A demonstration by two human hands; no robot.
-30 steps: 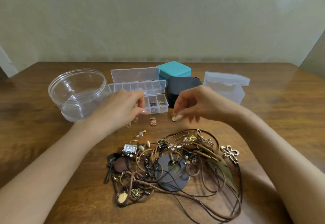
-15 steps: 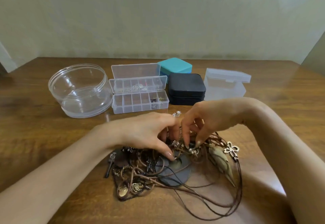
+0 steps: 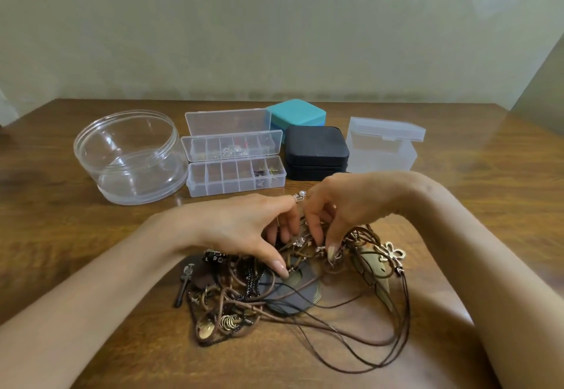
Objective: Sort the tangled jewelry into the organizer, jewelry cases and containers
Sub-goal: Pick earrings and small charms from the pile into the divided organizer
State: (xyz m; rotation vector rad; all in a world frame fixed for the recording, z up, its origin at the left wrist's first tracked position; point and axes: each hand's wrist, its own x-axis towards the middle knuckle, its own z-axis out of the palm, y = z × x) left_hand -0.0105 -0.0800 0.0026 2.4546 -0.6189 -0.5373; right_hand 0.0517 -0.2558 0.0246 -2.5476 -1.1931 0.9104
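Note:
A tangled pile of jewelry [image 3: 293,297] with brown cords, chains, pendants and a dark disc lies on the wooden table [image 3: 488,205] in front of me. My left hand [image 3: 244,227] and my right hand [image 3: 341,208] meet over the pile's far edge, fingers curled down into the cords and small metal charms. A small pearl earring [image 3: 300,195] lies on the table just beyond my fingers. Behind stand the clear compartment organizer [image 3: 235,179], open, with small pieces in its right cells, a teal case [image 3: 297,114] and a black case [image 3: 316,152].
A round clear container [image 3: 131,156] stands open at the back left. A frosted plastic box [image 3: 384,144] with its lid on sits at the back right. A flower pendant [image 3: 393,252] sticks out at the pile's right edge. The wall rises behind the table.
Both hands came down from near the organizer onto the pile and now work at its far edge. The pearl earring stays on the table where my right hand left it.

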